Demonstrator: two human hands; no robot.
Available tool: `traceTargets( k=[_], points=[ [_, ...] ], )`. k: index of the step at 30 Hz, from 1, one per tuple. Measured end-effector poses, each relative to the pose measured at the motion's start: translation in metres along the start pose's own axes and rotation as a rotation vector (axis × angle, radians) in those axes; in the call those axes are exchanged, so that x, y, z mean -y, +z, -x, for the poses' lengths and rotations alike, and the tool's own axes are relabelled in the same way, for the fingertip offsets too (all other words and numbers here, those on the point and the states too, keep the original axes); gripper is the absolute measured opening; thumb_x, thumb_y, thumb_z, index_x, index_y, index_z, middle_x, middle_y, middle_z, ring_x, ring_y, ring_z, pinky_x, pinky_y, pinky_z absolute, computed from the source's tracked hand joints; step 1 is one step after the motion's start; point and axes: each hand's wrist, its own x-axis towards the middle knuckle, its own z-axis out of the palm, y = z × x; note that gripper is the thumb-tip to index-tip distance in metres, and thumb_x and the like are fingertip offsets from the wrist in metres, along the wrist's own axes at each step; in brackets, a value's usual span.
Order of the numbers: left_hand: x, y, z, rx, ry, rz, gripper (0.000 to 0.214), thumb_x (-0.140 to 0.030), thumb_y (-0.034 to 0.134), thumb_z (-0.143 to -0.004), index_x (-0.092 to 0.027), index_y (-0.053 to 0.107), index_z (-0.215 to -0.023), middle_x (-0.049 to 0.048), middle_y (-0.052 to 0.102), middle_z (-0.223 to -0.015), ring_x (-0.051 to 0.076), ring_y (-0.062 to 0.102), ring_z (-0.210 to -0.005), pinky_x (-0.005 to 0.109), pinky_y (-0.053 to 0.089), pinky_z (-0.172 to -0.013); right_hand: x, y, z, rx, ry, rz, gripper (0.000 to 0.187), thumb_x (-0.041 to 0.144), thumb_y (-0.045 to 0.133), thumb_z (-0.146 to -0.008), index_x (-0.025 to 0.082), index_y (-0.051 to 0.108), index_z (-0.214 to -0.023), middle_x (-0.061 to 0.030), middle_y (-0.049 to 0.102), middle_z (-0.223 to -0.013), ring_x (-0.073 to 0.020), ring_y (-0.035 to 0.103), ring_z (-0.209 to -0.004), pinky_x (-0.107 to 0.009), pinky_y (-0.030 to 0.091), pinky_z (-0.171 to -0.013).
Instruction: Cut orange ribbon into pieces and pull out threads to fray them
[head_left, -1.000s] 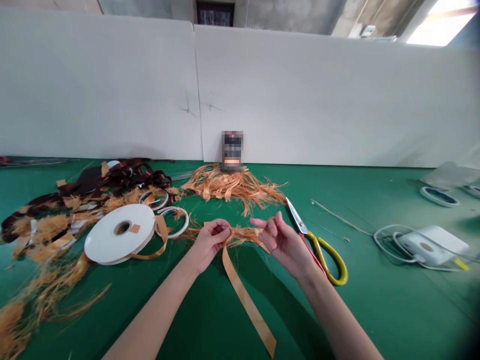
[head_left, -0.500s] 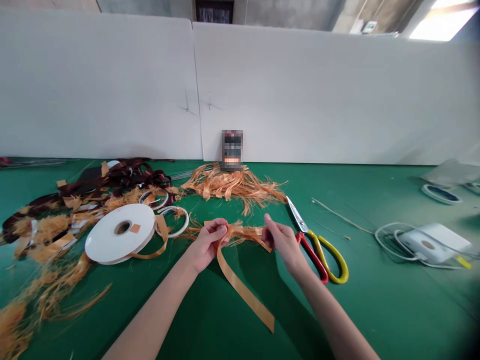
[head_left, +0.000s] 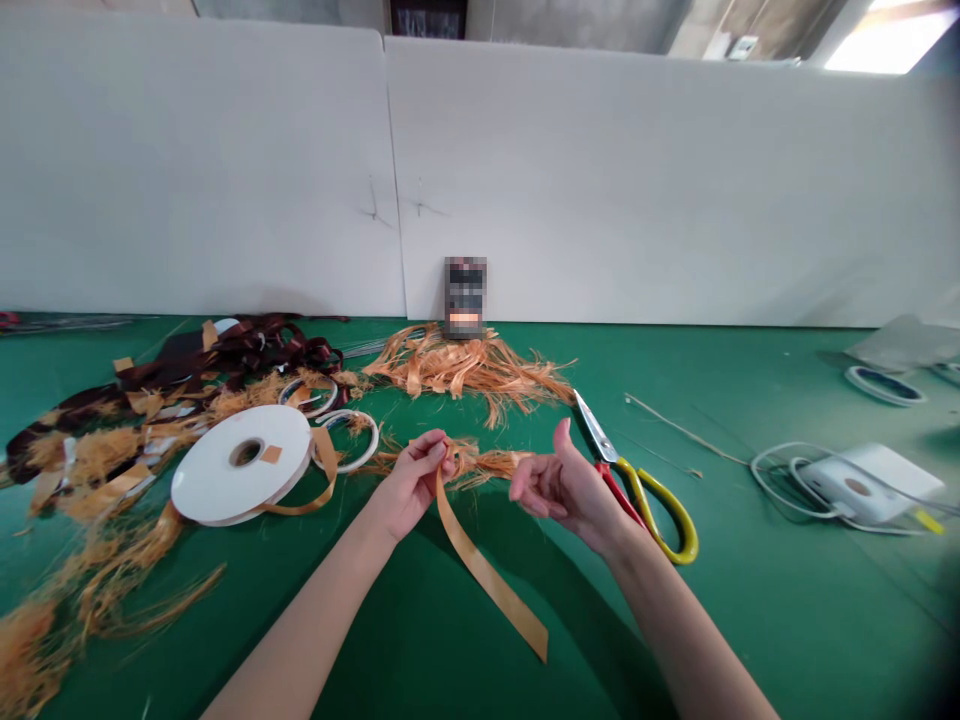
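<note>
The left hand (head_left: 412, 487) holds a narrow, closed grip, pinching an orange ribbon (head_left: 487, 580) together with a frayed tuft (head_left: 484, 462) at the tuft's near end. The ribbon's long tail hangs across the green table (head_left: 757, 620) toward the person. The right hand (head_left: 566, 490) has just let go of the tuft's far end. Its grip is now open, thumb raised, and it hovers just beside the loose fibres, so only the left hand carries the ribbon and tuft. Just past the right hand lie red-and-yellow-handled scissors (head_left: 660, 515). A white ribbon spool (head_left: 240, 465) sits left of the left hand, and a heap of shredded orange strands (head_left: 465, 370) lies beyond.
</note>
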Motion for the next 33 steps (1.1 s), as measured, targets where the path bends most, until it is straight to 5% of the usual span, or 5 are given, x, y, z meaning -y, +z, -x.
traceTargets(
  k=[6, 11, 18, 28, 33],
  points=[
    [-0.003, 0.002, 0.002, -0.038, -0.026, 0.054, 0.017, 0.002, 0.073, -0.067, -0.013, 0.070, -0.073, 0.0005, 0.065, -0.067, 0.005, 0.060, -0.057, 0.011, 0.052, -0.053, -0.009, 0.002, -0.005, -0.237, -0.001, 0.056, 0.050, 0.053, 0.046, -0.091, 0.013, 0.072, -0.104, -0.0121, 0.073, -0.101, -0.0144, 0.068, -0.082, -0.027, 0.051, -0.080],
    [0.000, 0.000, 0.003, -0.011, -0.058, 0.027, 0.021, 0.001, 0.078, -0.061, -0.012, 0.069, -0.074, 0.0003, 0.065, -0.066, 0.007, 0.062, -0.058, 0.012, 0.051, -0.052, -0.007, 0.013, -0.013, -0.226, -0.166, -0.284, 0.044, 0.039, 0.028, -0.100, 0.018, 0.063, -0.114, -0.0082, 0.054, -0.139, -0.0125, 0.050, -0.126, -0.029, 0.036, -0.109],
    [-0.001, 0.000, 0.001, 0.001, -0.053, 0.040, 0.019, 0.001, 0.076, -0.064, -0.013, 0.067, -0.074, -0.0007, 0.064, -0.066, 0.006, 0.060, -0.058, 0.013, 0.051, -0.054, 0.002, 0.006, -0.003, -0.172, -0.278, -0.621, 0.044, 0.008, 0.041, -0.075, 0.009, 0.064, -0.113, -0.0051, 0.070, -0.095, -0.0067, 0.062, -0.077, -0.015, 0.050, -0.083],
    [-0.002, 0.002, 0.005, 0.058, 0.029, -0.047, 0.026, -0.011, 0.085, -0.057, -0.015, 0.067, -0.076, -0.0028, 0.063, -0.068, 0.006, 0.059, -0.059, 0.013, 0.050, -0.054, -0.014, 0.017, -0.003, -0.283, -0.298, 0.691, 0.035, 0.018, 0.062, -0.069, 0.018, 0.072, -0.103, -0.0008, 0.063, -0.074, -0.0123, 0.043, -0.061, -0.028, 0.037, -0.060],
    [-0.008, 0.015, 0.012, 0.075, 0.085, -0.213, 0.024, -0.011, 0.084, -0.059, -0.013, 0.067, -0.076, -0.0009, 0.066, -0.068, 0.006, 0.060, -0.059, 0.015, 0.051, -0.060, -0.007, 0.024, -0.001, -0.120, -0.207, 0.636, 0.028, 0.041, 0.066, -0.078, 0.016, 0.074, -0.067, 0.0036, 0.046, -0.047, -0.0084, 0.036, -0.046, -0.024, 0.029, -0.046]
  ],
)
